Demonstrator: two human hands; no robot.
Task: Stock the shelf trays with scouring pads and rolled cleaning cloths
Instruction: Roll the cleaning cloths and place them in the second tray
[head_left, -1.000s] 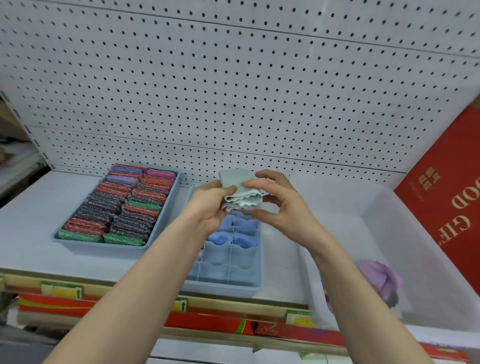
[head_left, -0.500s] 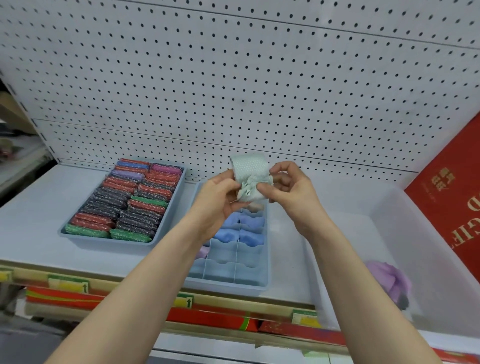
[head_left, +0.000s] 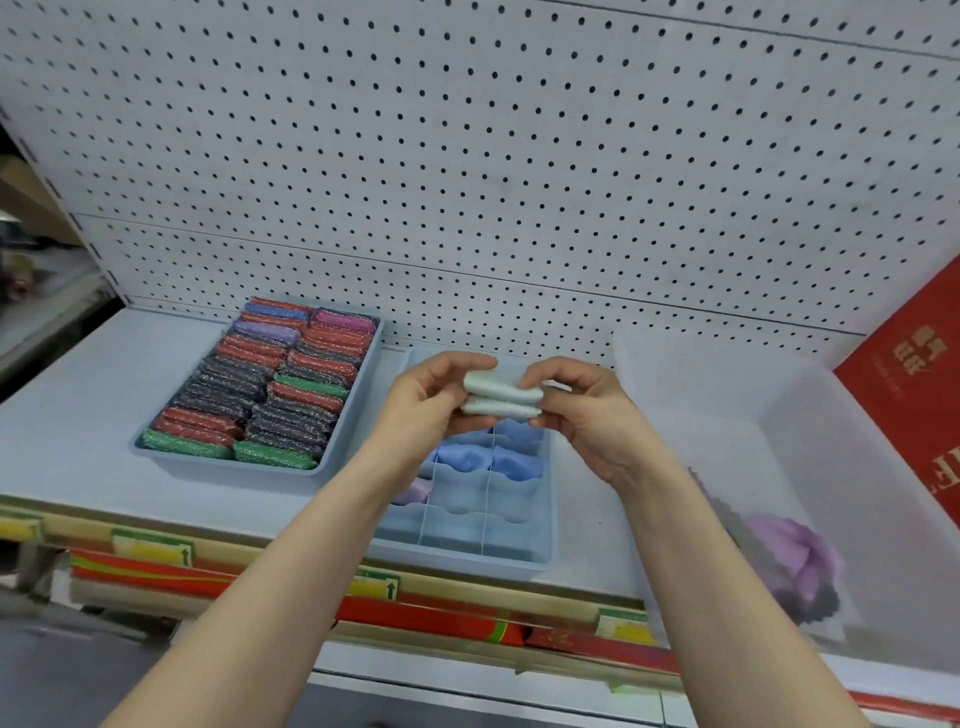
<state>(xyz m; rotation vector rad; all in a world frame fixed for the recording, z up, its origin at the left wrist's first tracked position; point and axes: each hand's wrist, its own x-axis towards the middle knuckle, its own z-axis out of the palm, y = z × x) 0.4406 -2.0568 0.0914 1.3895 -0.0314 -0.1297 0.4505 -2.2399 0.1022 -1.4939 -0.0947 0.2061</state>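
- Since a second ago, the pale green cloth (head_left: 501, 397) has been folded compact, pinched between left hand (head_left: 431, 402) and right hand (head_left: 582, 410).
- Scouring pad tray (head_left: 358, 395) looks full; the divided tray (head_left: 545, 525) (front cells bare) remains partly stocked.

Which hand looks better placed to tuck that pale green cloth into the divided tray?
Probably the right hand: it pinches the folded pale green cloth directly above the divided tray, whose empty front cells lie below it. The left hand grips the other end.
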